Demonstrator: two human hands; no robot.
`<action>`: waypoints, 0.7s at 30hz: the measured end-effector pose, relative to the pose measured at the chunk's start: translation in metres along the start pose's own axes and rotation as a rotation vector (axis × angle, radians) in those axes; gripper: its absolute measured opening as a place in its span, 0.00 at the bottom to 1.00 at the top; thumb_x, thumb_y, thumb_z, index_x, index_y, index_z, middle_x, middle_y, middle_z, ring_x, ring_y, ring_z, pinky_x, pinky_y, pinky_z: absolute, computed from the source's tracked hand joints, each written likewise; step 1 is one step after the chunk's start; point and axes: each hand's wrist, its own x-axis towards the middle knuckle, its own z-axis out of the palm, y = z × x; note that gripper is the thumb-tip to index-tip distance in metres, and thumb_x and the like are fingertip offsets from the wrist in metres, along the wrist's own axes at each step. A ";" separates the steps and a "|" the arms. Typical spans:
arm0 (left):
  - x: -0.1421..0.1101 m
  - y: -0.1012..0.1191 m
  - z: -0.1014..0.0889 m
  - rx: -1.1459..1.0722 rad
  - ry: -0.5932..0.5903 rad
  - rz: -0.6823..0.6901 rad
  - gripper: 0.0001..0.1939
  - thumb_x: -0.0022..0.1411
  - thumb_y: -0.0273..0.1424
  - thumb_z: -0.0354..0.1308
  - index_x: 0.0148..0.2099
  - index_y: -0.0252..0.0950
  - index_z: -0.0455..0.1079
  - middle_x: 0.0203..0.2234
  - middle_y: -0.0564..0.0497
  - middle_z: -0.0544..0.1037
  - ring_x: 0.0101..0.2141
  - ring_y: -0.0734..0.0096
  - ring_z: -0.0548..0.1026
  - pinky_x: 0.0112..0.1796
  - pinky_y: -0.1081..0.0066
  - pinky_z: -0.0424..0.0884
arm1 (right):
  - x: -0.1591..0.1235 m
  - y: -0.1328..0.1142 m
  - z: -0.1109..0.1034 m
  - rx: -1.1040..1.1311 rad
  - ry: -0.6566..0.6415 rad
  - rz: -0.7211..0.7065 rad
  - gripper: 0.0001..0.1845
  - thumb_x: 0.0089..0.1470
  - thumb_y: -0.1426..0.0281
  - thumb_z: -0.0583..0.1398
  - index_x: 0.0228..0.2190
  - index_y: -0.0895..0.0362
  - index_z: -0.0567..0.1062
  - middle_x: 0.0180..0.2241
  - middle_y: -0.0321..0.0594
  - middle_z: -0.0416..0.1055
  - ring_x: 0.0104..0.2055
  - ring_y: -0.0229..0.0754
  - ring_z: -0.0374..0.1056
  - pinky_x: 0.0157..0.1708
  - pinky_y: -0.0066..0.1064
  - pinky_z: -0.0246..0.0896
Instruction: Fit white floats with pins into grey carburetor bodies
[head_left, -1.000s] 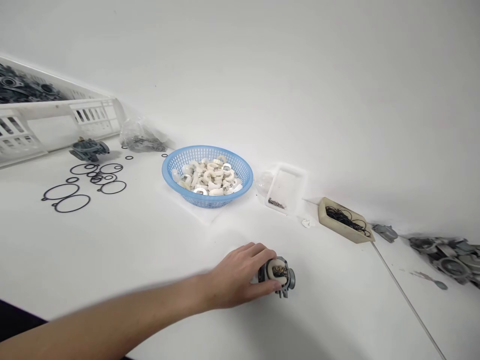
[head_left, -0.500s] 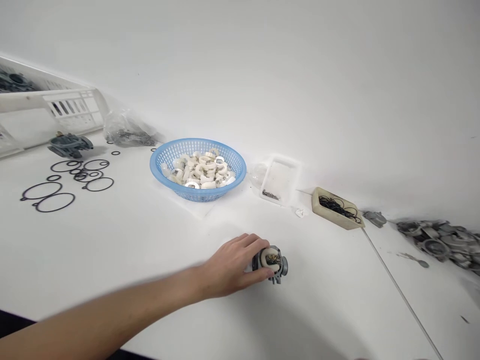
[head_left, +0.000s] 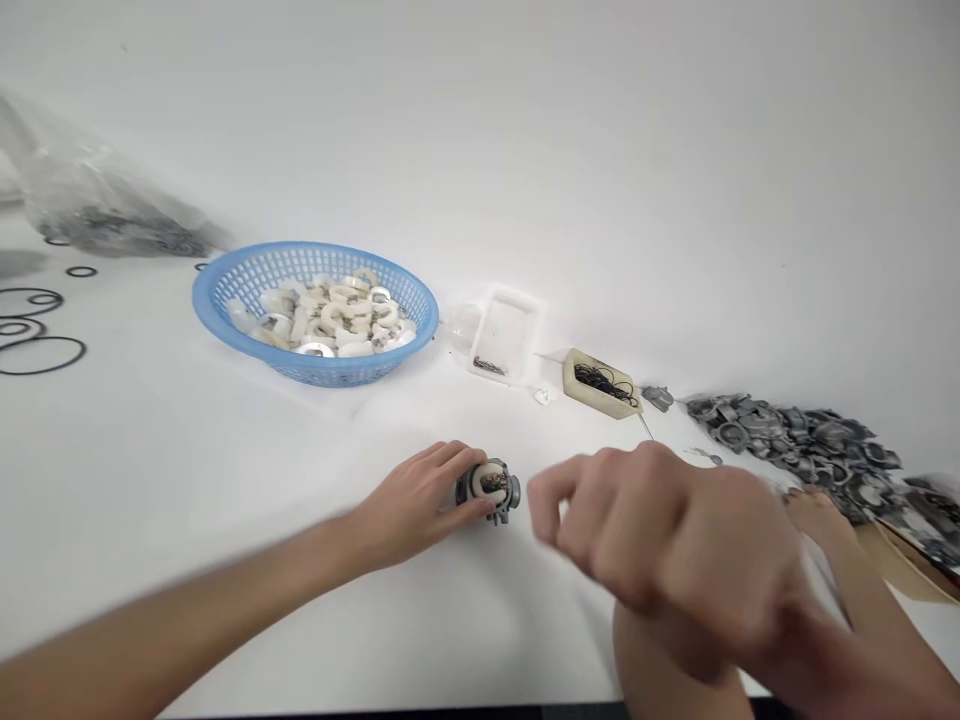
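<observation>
On the white table, my left hand (head_left: pixel 420 500) is closed around a small grey carburetor (head_left: pixel 513 492), its fingers at the far side and thumb at the near side. The carburetor lies with its inside facing up. A white ring-shaped float (head_left: pixel 480 484) sits in it, with brass parts showing in the middle. My right hand (head_left: pixel 660 530) is raised in front of the camera to the right of the carburetor, apart from it. Its fingers are curled in, and whatever they hold, if anything, is hidden.
A blue basket (head_left: pixel 322 372) holds white floats. Right of it stand a white tray (head_left: pixel 517 320) with small pins and a cream box (head_left: pixel 600 400) of black rings. Grey metal parts (head_left: pixel 810 450) lie heaped at right, near another person's hand (head_left: pixel 817 515). Black rings (head_left: pixel 45 355) lie left.
My right hand has come up into view from the lower right. The view has shifted right, bringing in another person's arm. My left hand keeps its hold on the carburetor.
</observation>
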 end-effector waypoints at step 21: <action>0.004 -0.023 -0.026 0.220 -0.106 0.012 0.36 0.61 0.54 0.63 0.63 0.38 0.68 0.55 0.41 0.77 0.55 0.44 0.75 0.52 0.53 0.72 | 0.028 0.062 -0.010 -0.384 -0.582 0.794 0.18 0.52 0.56 0.73 0.37 0.55 0.80 0.27 0.34 0.73 0.32 0.44 0.70 0.29 0.30 0.52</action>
